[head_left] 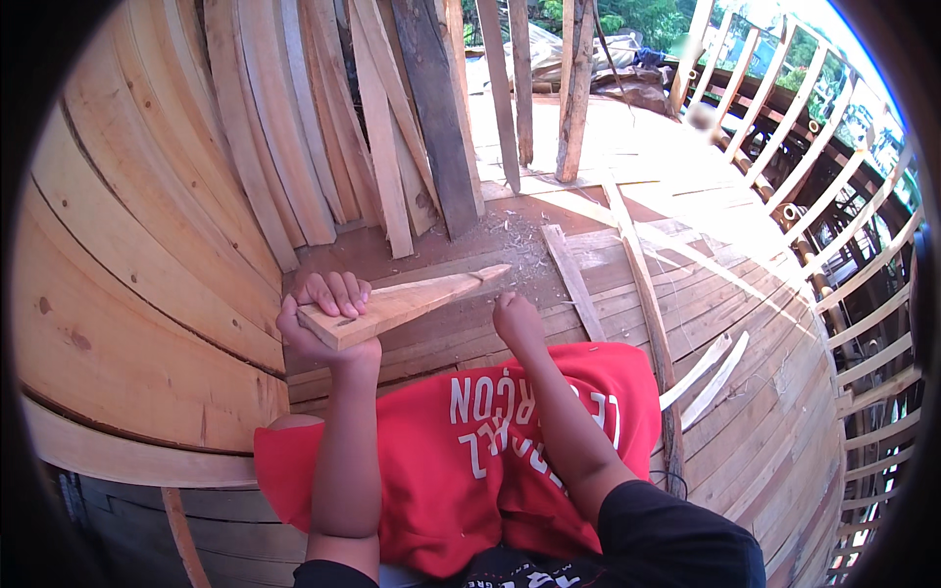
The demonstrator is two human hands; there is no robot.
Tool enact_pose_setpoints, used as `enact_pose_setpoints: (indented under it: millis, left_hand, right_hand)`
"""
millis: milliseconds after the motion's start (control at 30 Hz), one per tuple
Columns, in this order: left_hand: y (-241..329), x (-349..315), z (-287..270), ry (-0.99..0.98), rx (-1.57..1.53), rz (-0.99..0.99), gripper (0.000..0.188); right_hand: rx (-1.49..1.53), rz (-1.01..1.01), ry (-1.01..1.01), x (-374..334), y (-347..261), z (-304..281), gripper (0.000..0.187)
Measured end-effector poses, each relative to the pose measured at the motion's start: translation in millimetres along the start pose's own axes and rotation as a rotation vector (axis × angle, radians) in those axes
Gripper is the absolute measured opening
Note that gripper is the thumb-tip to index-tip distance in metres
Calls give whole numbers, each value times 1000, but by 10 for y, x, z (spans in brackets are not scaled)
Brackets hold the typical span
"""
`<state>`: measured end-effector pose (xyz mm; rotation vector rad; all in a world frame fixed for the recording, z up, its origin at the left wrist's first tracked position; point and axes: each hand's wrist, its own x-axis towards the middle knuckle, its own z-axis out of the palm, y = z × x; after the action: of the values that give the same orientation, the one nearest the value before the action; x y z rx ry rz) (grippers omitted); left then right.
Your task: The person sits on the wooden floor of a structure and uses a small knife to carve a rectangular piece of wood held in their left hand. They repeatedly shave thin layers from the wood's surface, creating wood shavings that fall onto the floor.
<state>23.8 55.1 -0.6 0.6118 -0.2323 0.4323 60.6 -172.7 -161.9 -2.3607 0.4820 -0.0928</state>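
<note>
Wooden wedge (397, 306): a long, tapering piece of pale timber, thick and square-cut at its butt, narrowing to a splintered point. It lies nearly level in the air above the plank floor (627, 323), slightly raised toward the tip. The butt sits inside the grip of the left hand (323, 323); the point extends away from that grip, up and to the person's right.

Left hand: clenched about the thick end of the wedge, fingers curled over the top edge, the palm beneath it.

Right hand (518, 321): closed into a fist just beside and below the thin end of the wedge. Whether it touches the wood, or holds anything, cannot be told from this view.

Beneath both forearms, nearer the person than the grip, lies red cloth (470, 461) bearing white lettering, draped over the lap.

Beyond the wedge tip, wood shavings (520, 245) are scattered on the floor. A loose flat batten (573, 279) rests just to the right of the right hand, and a longer thin strip (637, 274) runs beside it. Two pale curved slivers (711, 367) lie farther right.

To the left of the grip rises a curved wall of broad planks (137, 255). Beyond the grip, boards (392, 127) of mixed colour lean upright. At far right, open ribs (863, 284) admit daylight and foliage.
</note>
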Motion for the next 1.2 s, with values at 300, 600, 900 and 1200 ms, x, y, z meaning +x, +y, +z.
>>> enact_pose_setpoints:
  millis: [300,600,900,1200]
  left_hand:
    - [13,67,-53,10,-30,-33,38]
    - [75,100,-90,23,-20,-1,43]
    - [84,60,-133,-21,-26,-7,44]
    - [28,70,-116,-31,-44,-52,41]
  right_hand:
    - [12,-70,74,114,197,233,51]
    - [109,-79,-48,-188,-383,207,53]
    - [126,-115,-99,-394,-636,86,53]
    - [30,-96,-65,267,291,291,52]
